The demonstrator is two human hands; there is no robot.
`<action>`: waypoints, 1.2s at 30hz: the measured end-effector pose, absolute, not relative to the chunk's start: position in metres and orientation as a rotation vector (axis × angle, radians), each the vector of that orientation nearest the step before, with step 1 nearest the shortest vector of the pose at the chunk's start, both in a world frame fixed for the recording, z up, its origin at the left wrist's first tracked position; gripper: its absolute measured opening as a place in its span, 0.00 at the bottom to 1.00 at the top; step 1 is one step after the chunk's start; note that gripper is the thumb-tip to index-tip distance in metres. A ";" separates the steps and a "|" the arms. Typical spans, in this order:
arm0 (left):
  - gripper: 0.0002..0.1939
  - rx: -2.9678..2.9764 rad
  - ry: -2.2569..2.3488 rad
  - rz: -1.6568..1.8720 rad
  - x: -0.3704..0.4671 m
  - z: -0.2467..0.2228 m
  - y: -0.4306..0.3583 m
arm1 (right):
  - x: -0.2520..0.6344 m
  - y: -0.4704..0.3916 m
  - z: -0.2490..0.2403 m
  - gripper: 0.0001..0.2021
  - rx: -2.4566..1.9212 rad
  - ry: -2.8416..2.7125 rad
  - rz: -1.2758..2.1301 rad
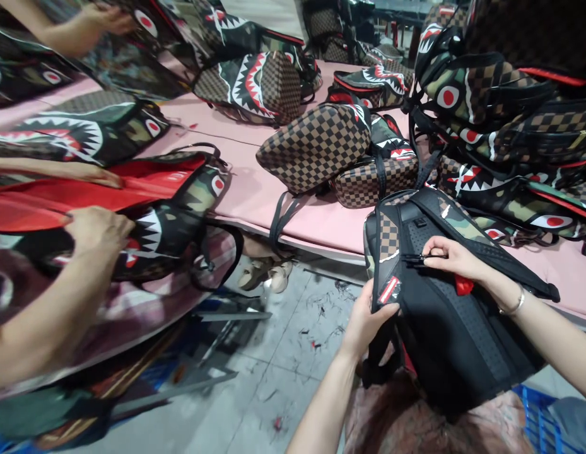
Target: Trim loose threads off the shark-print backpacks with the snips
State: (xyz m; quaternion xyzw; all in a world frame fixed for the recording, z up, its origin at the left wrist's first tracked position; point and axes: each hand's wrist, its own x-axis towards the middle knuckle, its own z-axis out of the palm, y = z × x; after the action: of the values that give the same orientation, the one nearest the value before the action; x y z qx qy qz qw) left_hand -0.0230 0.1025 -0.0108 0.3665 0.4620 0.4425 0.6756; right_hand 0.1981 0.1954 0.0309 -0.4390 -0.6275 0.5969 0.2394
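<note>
1. Pink tabletop [240, 183]: crowded with camouflage-and-check bags [321, 148], its near edge slanting down to the right.
2. Backpack [429, 340]: over the person's lap, back panel up, its upper end overlapping the tabletop's near edge toward the right. It looks fairly light and soft, likely to sag, with a stiffer padded back; probably not fragile, though its smooth coated trim may slip a little. The piped side edge seems the surest hold; the loose shoulder strap [524, 277] would likely swing.
3. Left hand [371, 321]: curled round that side edge, gripping it, thumb on top, some fingers hidden.
4. Right hand [448, 258]: above the upper back panel, fingers nearly closed, pinching a slim black tool [413, 260].
5. The tool: perhaps thread snips, pointing toward the check trim; whether it touches is unclear.
</note>
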 end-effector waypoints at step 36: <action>0.25 1.091 0.962 1.007 -0.053 -0.010 0.118 | 0.149 0.244 0.061 0.14 -0.932 -2.303 1.671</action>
State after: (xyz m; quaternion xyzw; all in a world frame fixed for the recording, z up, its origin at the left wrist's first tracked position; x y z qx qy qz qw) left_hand -0.0528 0.1176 -0.0103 0.4770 0.4207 0.4405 0.6335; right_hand 0.1489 0.2440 0.0607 -0.3103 -0.7671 0.5567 0.0735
